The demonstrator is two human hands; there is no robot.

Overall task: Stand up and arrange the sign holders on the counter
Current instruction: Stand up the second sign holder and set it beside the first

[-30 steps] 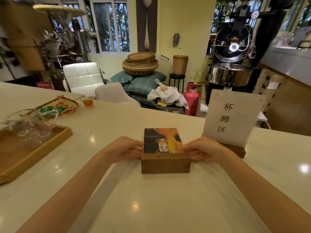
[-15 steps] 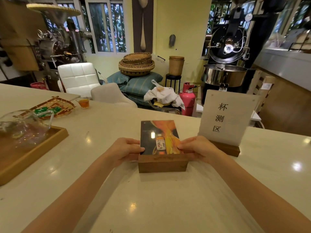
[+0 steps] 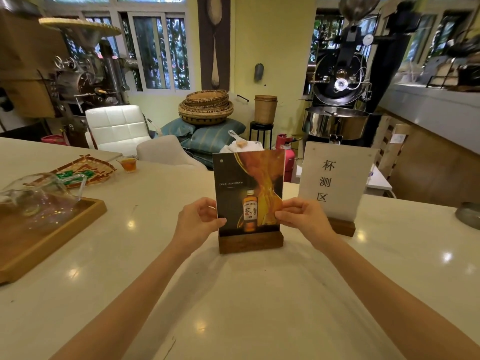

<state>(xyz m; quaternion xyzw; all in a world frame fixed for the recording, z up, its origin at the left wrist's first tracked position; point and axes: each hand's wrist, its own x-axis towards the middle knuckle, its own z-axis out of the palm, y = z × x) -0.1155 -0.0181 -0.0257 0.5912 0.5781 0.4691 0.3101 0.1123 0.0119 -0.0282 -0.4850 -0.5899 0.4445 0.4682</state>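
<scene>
A sign holder with a dark whisky advert (image 3: 248,185) stands upright in its wooden base on the pale counter (image 3: 259,294), straight in front of me. My left hand (image 3: 198,219) pinches its left edge and my right hand (image 3: 302,216) pinches its right edge, both low on the panel. Just to the right and slightly behind, a white sign holder with black characters (image 3: 337,178) stands upright on its own wooden base, and my right hand partly covers its lower left corner.
A wooden tray (image 3: 49,237) carrying a glass pitcher (image 3: 39,196) sits at the left. Behind it lie a woven basket plate (image 3: 85,170) and a small glass of tea (image 3: 128,163). A grey dish (image 3: 470,214) shows at the right edge. Chairs and roasting machines stand beyond the counter.
The whisky sign holder has swung up from lying flat on its back to standing upright. My hands shifted from the base up to the panel's side edges.
</scene>
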